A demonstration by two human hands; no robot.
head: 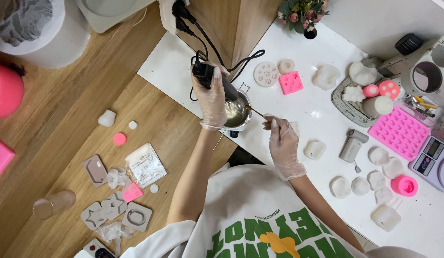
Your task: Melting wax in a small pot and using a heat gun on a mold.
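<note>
White shirt (250, 215) with green letters and a yellow patch, closest to the lens, at the bottom edge.

Above it, two gloved hands over a small metal pot (237, 112) on the white table (174, 62), at its front edge beside the wooden floor (64, 157). Left hand (211, 98) clenched around a dark corded heat tool (217, 80), nozzle pointing down into the pot; black cable (207, 43) running up to a wall plug. Right hand (281, 143) pinching a thin stick (256, 112), tip reaching into the pot's pale liquid. Cannot tell what the liquid is.

Right of the pot, on the table: pink square mould (290, 82), round pale mould (266, 74), large pink tray mould (399, 131), grey handheld device (352, 145), several whitish wax shapes (360, 185), small pink cup (404, 185), digital scale (429, 160) at the right edge. Small flower bouquet (301, 12) at the top.

On the floor, left of the arms: grey flat moulds (112, 208), pink disc (119, 138), clear packet (145, 165), glass tumbler (54, 203) lying on its side, white bucket (40, 28) in the corner.
</note>
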